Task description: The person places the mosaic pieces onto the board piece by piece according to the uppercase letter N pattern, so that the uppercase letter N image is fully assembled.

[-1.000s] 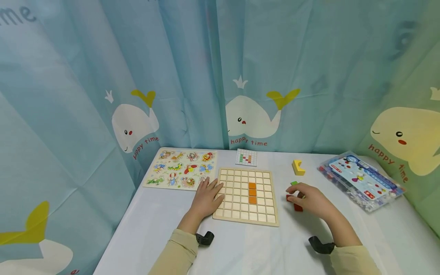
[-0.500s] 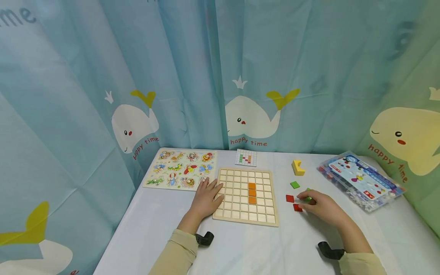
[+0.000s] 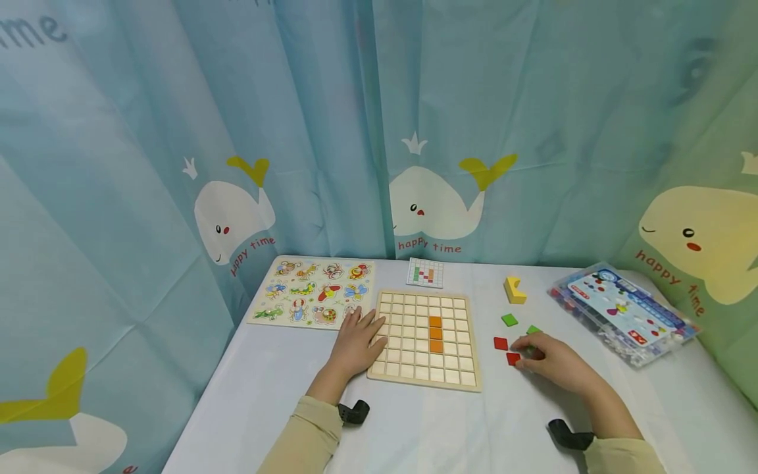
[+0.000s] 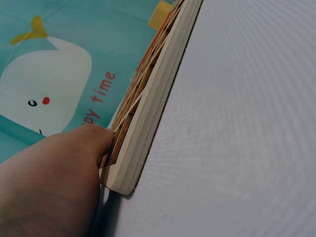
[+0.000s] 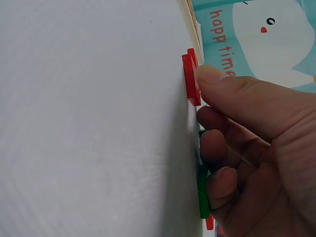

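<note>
My left hand (image 3: 354, 345) rests on the left edge of a wooden grid board (image 3: 408, 382), fingers spread, with the thumb (image 4: 91, 138) on its rim near the front corner. Three orange tiles (image 3: 435, 333) sit in a column in the board's cells. To the right of the board, my right hand (image 3: 553, 359) is low over the table. Its thumb touches the nearer red tile (image 5: 191, 81), and the other fingers are loosely curled. A second red tile (image 3: 501, 343) lies just left of the fingertips. One green tile (image 3: 509, 320) lies behind, and another green tile (image 3: 533, 329) is partly hidden by the hand.
An insect puzzle board (image 3: 308, 289) lies left of the grid. Behind the grid is a small pattern card (image 3: 425, 272). A yellow notched block (image 3: 514, 290) stands at the back right, left of a clear plastic box (image 3: 624, 315) with small pieces. A curtain (image 3: 331, 131) borders the table.
My right hand has shifted right and slightly toward me, uncovering the two red tiles and part of the second green tile. Its thumb is now at the nearer red tile. The left hand stays put.
</note>
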`<state>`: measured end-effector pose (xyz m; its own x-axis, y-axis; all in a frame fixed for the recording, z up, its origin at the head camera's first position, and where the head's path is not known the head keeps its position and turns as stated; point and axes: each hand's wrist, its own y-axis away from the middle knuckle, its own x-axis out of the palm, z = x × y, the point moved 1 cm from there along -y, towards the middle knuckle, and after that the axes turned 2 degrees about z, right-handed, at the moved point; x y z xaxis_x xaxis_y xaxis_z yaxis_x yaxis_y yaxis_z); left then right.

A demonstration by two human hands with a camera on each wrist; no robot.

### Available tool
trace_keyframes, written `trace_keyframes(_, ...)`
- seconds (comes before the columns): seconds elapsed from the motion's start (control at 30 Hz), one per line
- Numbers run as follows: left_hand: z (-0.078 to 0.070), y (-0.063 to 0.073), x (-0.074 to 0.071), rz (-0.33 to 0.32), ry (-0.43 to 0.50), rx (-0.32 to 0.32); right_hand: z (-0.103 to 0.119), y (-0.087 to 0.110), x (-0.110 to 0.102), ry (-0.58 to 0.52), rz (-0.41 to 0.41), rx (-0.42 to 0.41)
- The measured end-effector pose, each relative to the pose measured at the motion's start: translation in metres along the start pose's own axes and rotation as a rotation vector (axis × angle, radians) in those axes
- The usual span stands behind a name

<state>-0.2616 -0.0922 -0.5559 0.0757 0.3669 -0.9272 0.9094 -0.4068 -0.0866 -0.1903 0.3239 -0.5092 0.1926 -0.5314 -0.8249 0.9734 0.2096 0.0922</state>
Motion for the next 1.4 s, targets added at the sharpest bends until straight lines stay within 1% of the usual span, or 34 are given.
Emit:
trace_keyframes(0.17,0.0002,0.0002,-0.0002,-0.002,0.002,0.002,-0.001,-0.0006,0.0012,0.018,-0.004,-0.016)
trace_keyframes(0.37,0.0003,-0.0007,-0.0003,-0.002,-0.014,0.002,-0.0034,-0.0018,0.0039,0.017,0.003,-0.016)
trace_keyframes(0.6,-0.0002,-0.0008,-0.0008,0.003,-0.012,-0.001,-0.0039,-0.004,0.004,0.053,0.005,-0.013)
trace_keyframes(0.87,0.0005,-0.0007,-0.0006,0.005,-0.009,-0.001,-0.0033,-0.0046,0.0052,0.069,-0.001,-0.009)
trace_keyframes(1.13,-0.0004,0.0006,-0.0022,-0.018,-0.014,0.022,-0.002,-0.0041,0.0038,0.087,-0.021,-0.021)
trace_keyframes(1.23,-0.0004,0.0005,-0.0021,-0.02,-0.013,0.02,-0.0012,-0.0037,0.0022,0.082,-0.029,-0.028)
trace_keyframes(1.33,-0.0001,0.0002,-0.0013,-0.018,-0.016,0.016,-0.0002,-0.0025,0.0008,0.078,-0.045,-0.052)
trace_keyframes(1.4,0.0003,-0.0002,-0.0007,-0.018,-0.015,0.018,0.0004,-0.0017,0.0,0.076,-0.064,-0.06)
